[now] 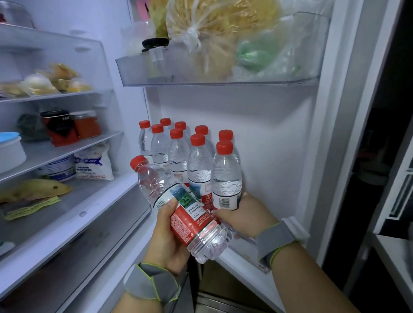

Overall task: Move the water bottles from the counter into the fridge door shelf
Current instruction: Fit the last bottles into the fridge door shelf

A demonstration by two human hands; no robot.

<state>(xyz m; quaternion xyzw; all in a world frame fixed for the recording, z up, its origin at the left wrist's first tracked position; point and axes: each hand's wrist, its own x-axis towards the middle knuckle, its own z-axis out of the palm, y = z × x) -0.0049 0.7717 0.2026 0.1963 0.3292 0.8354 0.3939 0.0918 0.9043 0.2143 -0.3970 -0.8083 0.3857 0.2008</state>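
Observation:
My left hand [168, 241] grips a clear water bottle [179, 206] with a red cap and a red label, tilted with its cap pointing up and left, just in front of the fridge door. My right hand [244, 214] is wrapped around the base of an upright bottle [225, 172] at the right end of the lower door shelf [245, 258]. Several more red-capped bottles [176, 148] stand upright in two rows on that shelf, to the left of it. Both wrists wear grey bands.
The upper door shelf [147, 70] holds plastic bags of food and a dark-lidded jar [155, 44]. The fridge's glass shelves [55, 151] at left carry jars, a blue-lidded tub and bags. A dark cabinet [399, 168] stands right of the open door.

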